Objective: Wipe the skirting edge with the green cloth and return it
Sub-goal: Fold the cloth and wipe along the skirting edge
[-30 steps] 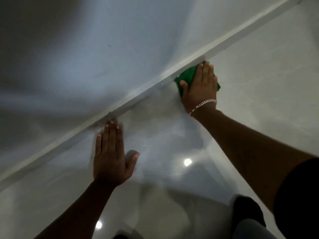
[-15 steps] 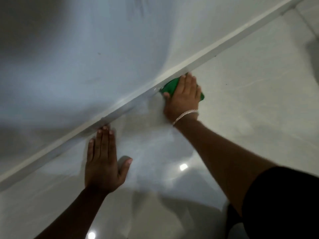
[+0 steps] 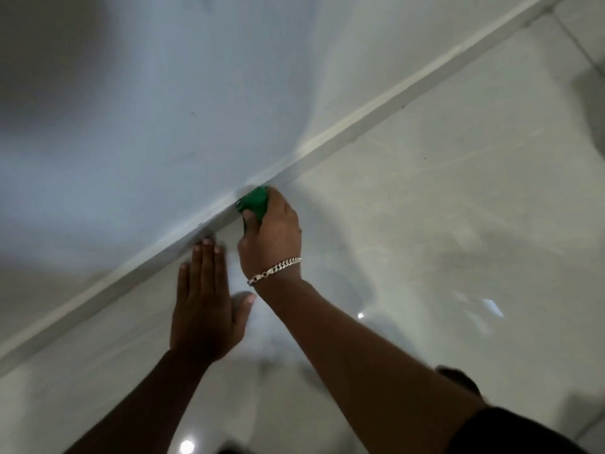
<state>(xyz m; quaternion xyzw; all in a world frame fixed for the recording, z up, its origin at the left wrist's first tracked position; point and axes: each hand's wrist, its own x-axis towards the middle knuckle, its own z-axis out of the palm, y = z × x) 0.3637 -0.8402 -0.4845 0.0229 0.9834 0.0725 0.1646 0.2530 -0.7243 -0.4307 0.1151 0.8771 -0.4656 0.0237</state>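
I am pressing the bunched green cloth (image 3: pixel 253 202) against the pale strip of skirting edge (image 3: pixel 376 117) where the white wall meets the glossy grey tiled floor (image 3: pixel 458 224). My right hand (image 3: pixel 273 239), wearing a silver chain bracelet (image 3: pixel 274 271), is clenching the cloth, with most of it hidden under the fingers. My left hand (image 3: pixel 204 311) is lying flat and spread on the floor, grasping nothing, its fingertips just beside the skirting. I am judging two risks: the two hands are sitting close together, so a stroke leftward could run into the bracing fingers, and the polished floor looks slick, so the supporting palm could slide under my weight.
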